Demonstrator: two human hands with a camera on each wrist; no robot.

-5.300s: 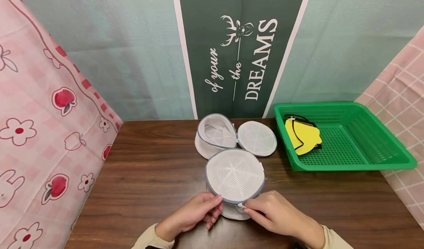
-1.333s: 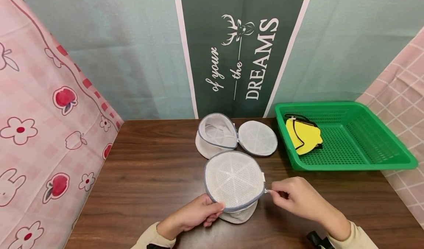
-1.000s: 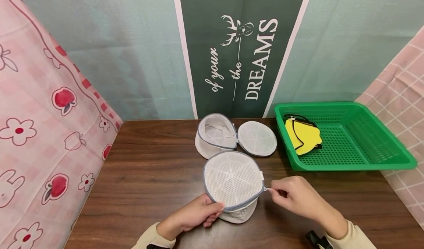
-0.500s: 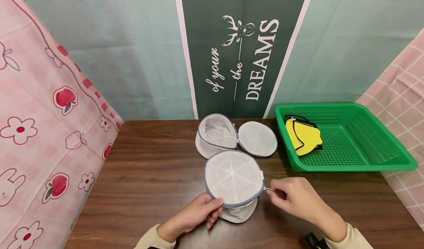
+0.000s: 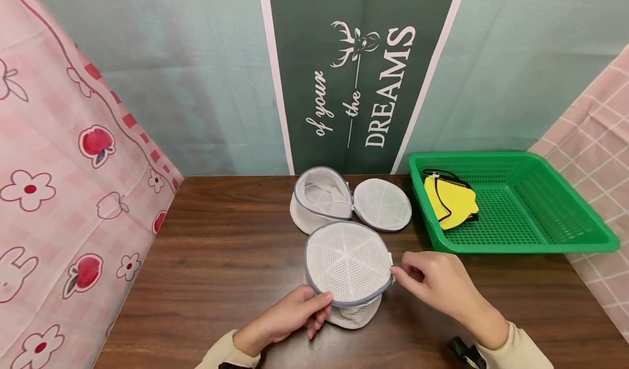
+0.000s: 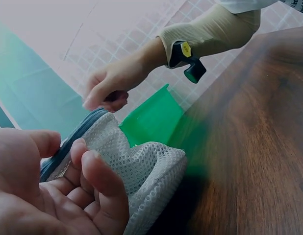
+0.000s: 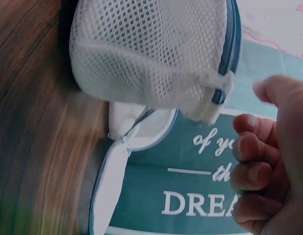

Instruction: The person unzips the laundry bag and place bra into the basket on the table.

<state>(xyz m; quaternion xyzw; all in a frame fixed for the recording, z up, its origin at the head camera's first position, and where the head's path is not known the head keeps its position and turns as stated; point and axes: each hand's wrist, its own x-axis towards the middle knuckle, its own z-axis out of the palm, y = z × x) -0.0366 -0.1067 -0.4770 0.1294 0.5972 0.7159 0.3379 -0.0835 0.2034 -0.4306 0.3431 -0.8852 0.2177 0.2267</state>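
Note:
A round white mesh laundry bag (image 5: 347,260) with a blue-grey zipped rim stands at the near middle of the table, its lid lying over the top. My left hand (image 5: 300,314) pinches the front rim between thumb and fingers; in the left wrist view the thumb lies on the zipper band (image 6: 75,139). At the bag's right side is my right hand (image 5: 437,281), loosely curled. In the right wrist view its thumb and fingers are apart from the white zipper pull (image 7: 217,81) and hold nothing.
Behind it, a second mesh bag (image 5: 307,221) lies unzipped, its round lid (image 5: 382,205) folded out right. A green plastic basket (image 5: 521,248) at the back right contains a yellow item (image 5: 454,205) with black cord. A curtain (image 5: 221,85) hangs behind the table.
My right hand has drawn the zipper pull from the front rim round to the right side, then let it go. The left hand keeps its pinch on the front rim.

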